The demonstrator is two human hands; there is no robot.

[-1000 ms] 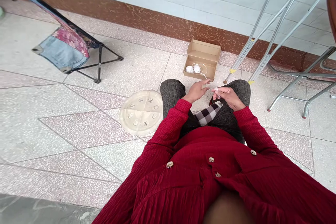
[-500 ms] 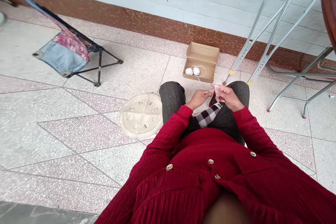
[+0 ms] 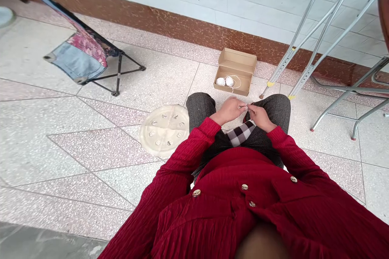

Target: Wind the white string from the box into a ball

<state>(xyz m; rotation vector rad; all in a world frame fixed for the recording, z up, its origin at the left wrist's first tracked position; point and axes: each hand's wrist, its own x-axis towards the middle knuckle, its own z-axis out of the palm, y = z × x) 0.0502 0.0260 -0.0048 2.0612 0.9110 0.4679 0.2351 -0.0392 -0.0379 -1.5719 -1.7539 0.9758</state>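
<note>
Head view, left to right: low folding chair (image 3: 86,62) of blue denim and pink floral fabric on black metal legs. Flat, round, cream-coloured disc (image 3: 165,130) with a ring of oval marks, on speckled floor tiles (image 3: 115,151), just beside dark-grey trousered left knee (image 3: 200,107). Beyond the hands, open brown cardboard box (image 3: 237,62) with small white yarn balls (image 3: 220,81) inside. Bare left hand (image 3: 230,109) and bare right hand (image 3: 259,117), both with fingertips pinched and meeting on a tiny whitish piece (image 3: 247,106), too small to identify. Farther right, silver metal crutches (image 3: 278,70) with yellow padding.
</note>
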